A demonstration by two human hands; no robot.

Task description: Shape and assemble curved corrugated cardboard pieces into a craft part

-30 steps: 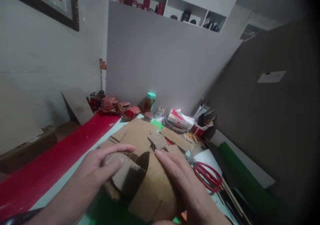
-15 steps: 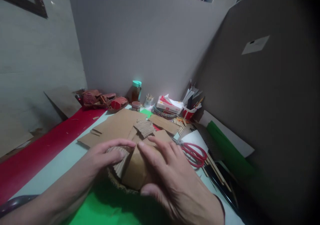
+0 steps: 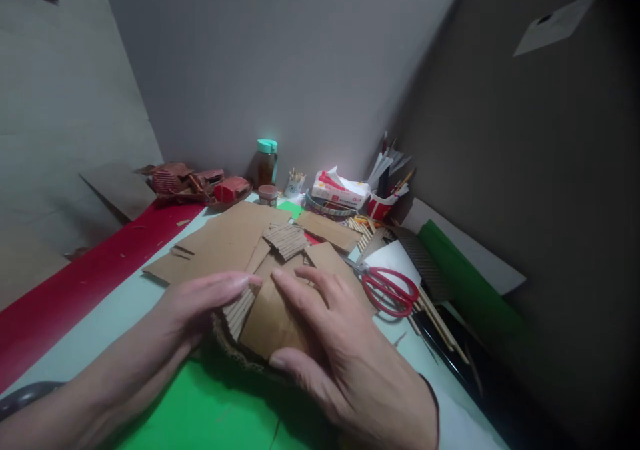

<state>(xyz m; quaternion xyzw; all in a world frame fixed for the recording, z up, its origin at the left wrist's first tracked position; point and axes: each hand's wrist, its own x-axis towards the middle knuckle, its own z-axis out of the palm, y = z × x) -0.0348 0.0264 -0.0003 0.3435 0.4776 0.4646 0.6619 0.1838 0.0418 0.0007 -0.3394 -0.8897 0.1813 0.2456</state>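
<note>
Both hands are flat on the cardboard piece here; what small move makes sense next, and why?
Probably keep pressing: the right hand lies flat on the brown cardboard flap, the left hand on the corrugated piece beside it, and the flap's near edge looks slightly raised.

cardboard piece (image 3: 273, 317) under both hands on table (image 3: 125, 303), left hand (image 3: 200, 300) left of right hand (image 3: 333, 357), scissors (image 3: 387, 290) just right, cardboard sheets (image 3: 225, 240) behind, bottle (image 3: 267, 162) and tissue box (image 3: 335, 190) at back wall
</note>
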